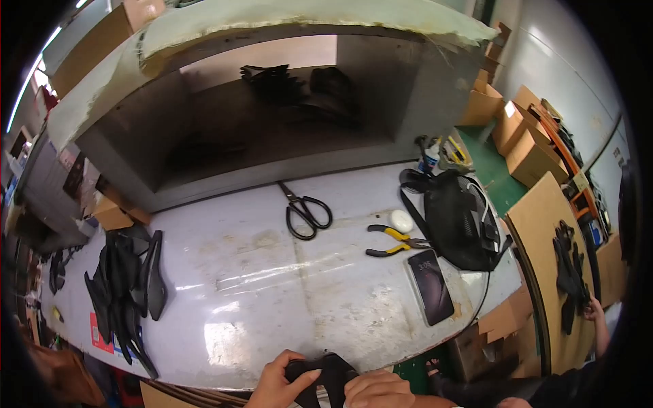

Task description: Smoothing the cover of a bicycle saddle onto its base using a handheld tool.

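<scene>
At the table's front edge I hold a black curved piece [330,372] that looks soft, like leather or fabric. My left hand [280,382] is closed on its left end, with the thumb on top. The fingers of my right hand [378,390] grip its right side. The lower part of the piece runs out of view. Similar black pieces [122,285] lie in an overlapping pile on the table's left side. Beyond my hands are black-handled scissors [307,216], pliers [396,241] with yellow and black handles, and a dark-screened phone [430,287].
A grey box-like hood [435,95] spans the back, with black pieces [272,83] inside. A black bag [457,219], a white round thing [401,221] and a small bottle [430,158] are at the right. Another person's hand [594,310] touches black pieces on a board [537,224].
</scene>
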